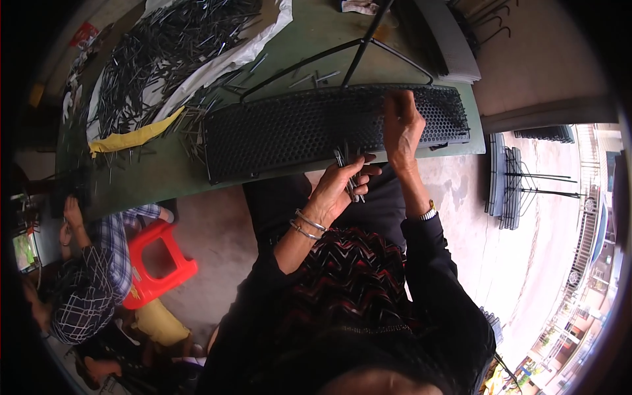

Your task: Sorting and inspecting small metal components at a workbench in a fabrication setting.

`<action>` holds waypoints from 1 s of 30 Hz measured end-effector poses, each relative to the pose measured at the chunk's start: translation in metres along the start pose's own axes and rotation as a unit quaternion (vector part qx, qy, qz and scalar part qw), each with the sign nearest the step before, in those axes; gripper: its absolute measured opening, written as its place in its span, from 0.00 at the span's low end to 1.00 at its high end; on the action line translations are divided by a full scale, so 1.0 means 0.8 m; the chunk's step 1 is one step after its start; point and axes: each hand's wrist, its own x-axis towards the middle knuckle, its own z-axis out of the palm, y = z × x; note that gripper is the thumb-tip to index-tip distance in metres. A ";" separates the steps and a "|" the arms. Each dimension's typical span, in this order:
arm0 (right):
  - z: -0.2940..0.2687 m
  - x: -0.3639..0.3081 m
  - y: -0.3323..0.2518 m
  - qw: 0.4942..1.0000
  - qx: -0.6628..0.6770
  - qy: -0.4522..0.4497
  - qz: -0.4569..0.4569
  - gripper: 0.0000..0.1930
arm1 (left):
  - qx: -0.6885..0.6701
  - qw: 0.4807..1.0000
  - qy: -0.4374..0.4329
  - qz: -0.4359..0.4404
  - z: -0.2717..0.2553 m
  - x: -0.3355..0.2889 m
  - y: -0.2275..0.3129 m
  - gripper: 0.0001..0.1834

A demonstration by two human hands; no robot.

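A long black perforated metal panel with a hexagon-like hole pattern lies along the near edge of the green table. My left hand is closed around a bunch of thin metal rods, just in front of the panel's near edge. Over the right part of the panel is my right hand, its fingers curled together; anything between them is hidden. Dark thin pieces bristle from the panel's right end. A bent black rod frame rises behind the panel.
A large heap of dark rods lies on white sheeting at the far left, with loose rods around it. Grey panels are stacked at the back right. A red plastic stool and other people are at the left.
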 end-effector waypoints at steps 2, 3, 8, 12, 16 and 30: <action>0.008 0.001 0.007 1.000 -0.028 -0.005 -0.007 0.04 | -0.045 0.999 -0.015 -0.024 -0.001 0.000 0.000 0.13; 0.011 0.002 0.010 0.997 -0.061 0.003 -0.036 0.04 | -0.046 0.999 -0.015 -0.023 -0.001 0.000 0.000 0.13; 0.013 0.003 0.004 0.994 -0.093 -0.008 -0.058 0.04 | -0.013 0.999 0.005 -0.031 0.005 -0.010 0.007 0.15; 0.011 0.006 -0.002 0.990 -0.107 -0.020 -0.087 0.04 | 0.002 0.999 0.022 -0.036 0.007 -0.011 0.006 0.17; 0.009 0.009 -0.008 0.987 -0.106 -0.036 -0.117 0.03 | -0.028 0.999 -0.020 -0.029 -0.004 -0.007 0.002 0.18; 0.009 0.008 -0.006 0.984 -0.118 -0.055 -0.123 0.04 | 0.009 1.000 -0.027 0.000 0.005 -0.013 0.005 0.18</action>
